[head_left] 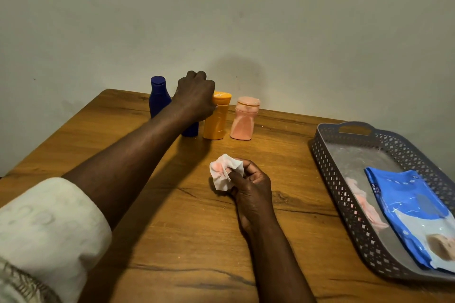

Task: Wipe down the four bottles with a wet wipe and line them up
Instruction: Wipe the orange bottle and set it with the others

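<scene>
Four bottles are seen standing upright at the far edge of the wooden table (152, 216), close to the wall, in a row that runs left to right. The left hand (194, 98) is closed over the top of the second dark blue bottle (190, 129), of which only the base shows below the wrist; the fingers are curled together around it, and the thumb side is touching or just beside the neck of the orange bottle (216, 118). The first dark blue bottle (158, 96) stands just to the left, partly hidden by the forearm, and the pink bottle (245, 118) stands apart at the right end.

The crumpled wet wipe (225, 171), stained pink, is pinched between the thumb and fingertips of the right hand (251, 187), which rests on the table nearer the person, well short of the row. The bottles lie ahead and slightly left of that wipe, their long axes vertical, so the left hand is plainly the nearer to them.

A blue wipe pack (413, 206) is seen lying in the grey perforated tray (344, 187) at the right.

The lining-up is judged to be almost done, with the held bottle being placed or adjusted in the row.
</scene>
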A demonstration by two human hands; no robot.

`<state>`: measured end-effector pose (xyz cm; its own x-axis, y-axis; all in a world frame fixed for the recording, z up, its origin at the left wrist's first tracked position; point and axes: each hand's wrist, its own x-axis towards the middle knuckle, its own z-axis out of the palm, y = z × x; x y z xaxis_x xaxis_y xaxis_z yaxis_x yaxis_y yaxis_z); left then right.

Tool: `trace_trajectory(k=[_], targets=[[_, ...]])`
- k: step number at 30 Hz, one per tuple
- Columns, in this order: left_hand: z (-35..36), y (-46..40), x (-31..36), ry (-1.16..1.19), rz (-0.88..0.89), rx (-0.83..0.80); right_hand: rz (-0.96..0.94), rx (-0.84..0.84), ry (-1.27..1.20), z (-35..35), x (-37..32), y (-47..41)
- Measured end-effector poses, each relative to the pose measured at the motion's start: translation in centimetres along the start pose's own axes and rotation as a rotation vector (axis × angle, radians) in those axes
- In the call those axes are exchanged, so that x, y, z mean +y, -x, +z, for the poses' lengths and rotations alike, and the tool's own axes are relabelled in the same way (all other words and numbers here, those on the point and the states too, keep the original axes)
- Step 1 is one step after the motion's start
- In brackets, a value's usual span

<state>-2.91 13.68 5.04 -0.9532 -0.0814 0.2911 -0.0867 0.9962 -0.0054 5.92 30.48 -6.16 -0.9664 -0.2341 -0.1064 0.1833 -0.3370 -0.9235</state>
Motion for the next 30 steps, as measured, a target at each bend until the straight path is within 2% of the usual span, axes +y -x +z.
trace_trajectory(k=[6,17,21,24,27,30], targets=[[-1.2,0.7,0.6,0.248,-0.017,-0.041,-0.007,-0.003,-0.002,0.0,0.0,0.1],[-7.2,4.4,1.0,0.555,0.076,0.267,-0.004,0.011,-0.012,-0.1,0.0,0.5],[-9.0,6.3,0.6,0.864,0.139,0.264,-0.018,0.019,-0.083,-0.4,-0.3,1.1],[-9.0,8.2,0.5,1.180,0.153,0.239,-0.022,0.071,-0.132,-0.7,-0.7,1.7],[-7.0,10.4,1.1,1.511,0.035,0.250,-0.021,0.120,-0.202,-1.4,-1.1,2.5],[-3.8,12.9,2.8,1.896,-0.151,0.079,-0.023,0.161,-0.236,-2.5,-1.5,3.8]])
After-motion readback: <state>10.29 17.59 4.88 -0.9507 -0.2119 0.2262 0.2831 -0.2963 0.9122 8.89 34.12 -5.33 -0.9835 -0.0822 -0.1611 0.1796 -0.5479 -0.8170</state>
